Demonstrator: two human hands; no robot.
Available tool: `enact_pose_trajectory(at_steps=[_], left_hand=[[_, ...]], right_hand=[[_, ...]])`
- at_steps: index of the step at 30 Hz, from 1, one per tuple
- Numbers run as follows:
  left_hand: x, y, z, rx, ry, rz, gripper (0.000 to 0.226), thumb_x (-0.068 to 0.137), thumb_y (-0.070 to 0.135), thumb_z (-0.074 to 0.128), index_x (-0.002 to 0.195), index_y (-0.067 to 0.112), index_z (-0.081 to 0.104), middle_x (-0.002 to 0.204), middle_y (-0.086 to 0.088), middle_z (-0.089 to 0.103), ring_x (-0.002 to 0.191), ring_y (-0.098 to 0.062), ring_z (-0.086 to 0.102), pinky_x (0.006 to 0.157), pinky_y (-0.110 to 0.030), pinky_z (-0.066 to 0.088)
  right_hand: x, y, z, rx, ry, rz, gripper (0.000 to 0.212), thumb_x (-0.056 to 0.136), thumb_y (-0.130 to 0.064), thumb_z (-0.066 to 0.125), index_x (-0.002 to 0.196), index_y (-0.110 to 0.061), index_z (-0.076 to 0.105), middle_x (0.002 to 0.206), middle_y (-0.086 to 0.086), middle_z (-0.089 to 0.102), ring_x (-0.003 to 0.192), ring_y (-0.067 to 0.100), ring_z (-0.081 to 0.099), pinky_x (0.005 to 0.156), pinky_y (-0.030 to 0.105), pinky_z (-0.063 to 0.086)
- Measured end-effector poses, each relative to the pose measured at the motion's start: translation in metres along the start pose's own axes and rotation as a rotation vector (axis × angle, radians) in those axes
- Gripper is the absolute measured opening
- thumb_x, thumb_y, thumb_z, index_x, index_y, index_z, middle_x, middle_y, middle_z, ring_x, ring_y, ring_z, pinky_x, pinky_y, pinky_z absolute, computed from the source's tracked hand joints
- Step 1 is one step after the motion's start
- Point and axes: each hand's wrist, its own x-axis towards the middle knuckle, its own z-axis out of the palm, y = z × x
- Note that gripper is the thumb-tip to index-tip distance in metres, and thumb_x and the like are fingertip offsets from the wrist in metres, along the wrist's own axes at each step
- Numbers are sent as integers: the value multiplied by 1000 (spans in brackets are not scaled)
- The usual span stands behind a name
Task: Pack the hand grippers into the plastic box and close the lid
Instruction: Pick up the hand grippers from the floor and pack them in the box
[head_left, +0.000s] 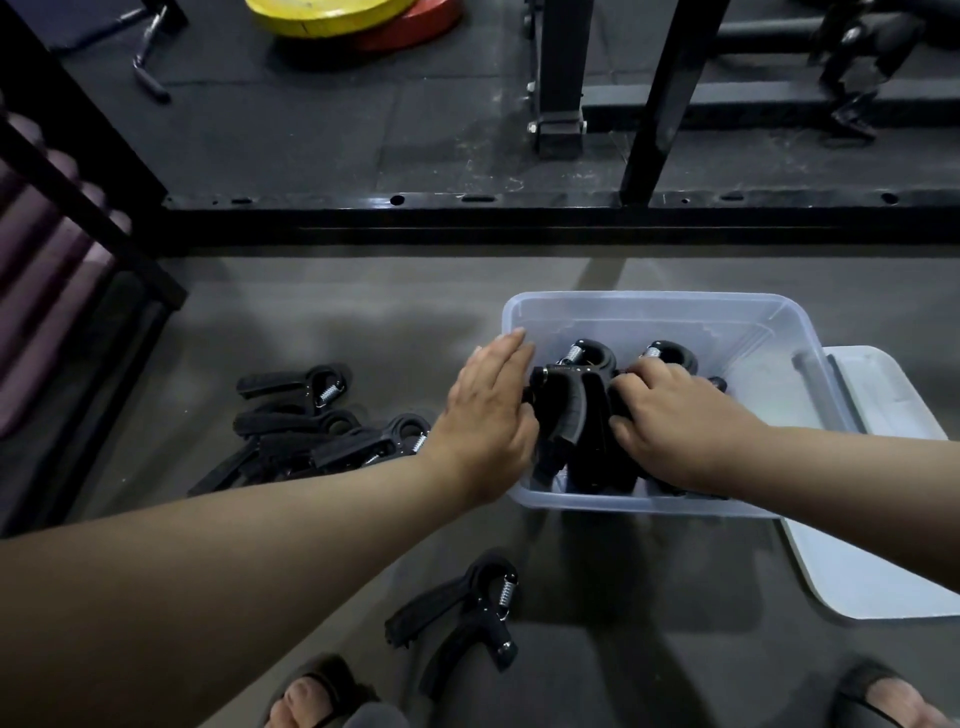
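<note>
A clear plastic box (670, 312) sits on the grey floor with several black hand grippers (576, 415) standing inside it. My left hand (485, 415) lies flat with straight fingers over the box's left rim, pressing against the side of a gripper in the box. My right hand (675, 421) is inside the box, its fingers curled over the tops of the grippers there. A pile of loose hand grippers (322, 431) lies on the floor left of the box, partly hidden by my left forearm. One more hand gripper (467, 613) lies near my feet. The lid (883, 561) rests right of the box.
A black steel rack frame (467, 213) runs across the floor behind the box, with uprights (670, 98) rising from it. Yellow and red weight plates (332, 15) lie far back. A dark rack (62, 234) stands at left. My sandalled feet (311, 696) are at the bottom edge.
</note>
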Motion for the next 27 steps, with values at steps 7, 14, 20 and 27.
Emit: enact_pose_trajectory(at_steps=[7, 14, 20, 27], left_hand=[[-2, -19, -8, 102, -80, 1, 71, 90, 45, 21, 153, 12, 21, 161, -3, 14, 148, -19, 12, 121, -38, 6], [-5, -39, -14, 132, -56, 93, 65, 96, 40, 25, 152, 8, 24, 160, -8, 18, 146, -23, 20, 120, -40, 14], [2, -94, -26, 255, -55, -176, 64, 86, 41, 23, 136, 10, 48, 139, -9, 45, 130, -27, 41, 111, -39, 28], [-6, -151, -33, 409, -442, -433, 44, 93, 39, 43, 128, 12, 48, 128, -12, 51, 122, -33, 45, 104, -41, 36]], right_hand=[[10, -26, -7, 172, 39, -125, 49, 92, -35, 50, 137, -15, 43, 136, 6, 40, 123, 29, 42, 107, 40, 33], [26, -63, -7, 226, 127, -251, 67, 93, -41, 34, 146, 0, 36, 153, 20, 29, 140, 33, 30, 114, 22, 6], [46, -79, -15, 446, 232, -198, 61, 100, -30, 37, 153, -6, 16, 162, 6, 4, 149, 15, 4, 115, 17, -2], [63, -106, 1, 313, 217, -221, 71, 90, -36, 29, 148, 4, 23, 160, 18, 4, 149, 28, -7, 115, 27, -10]])
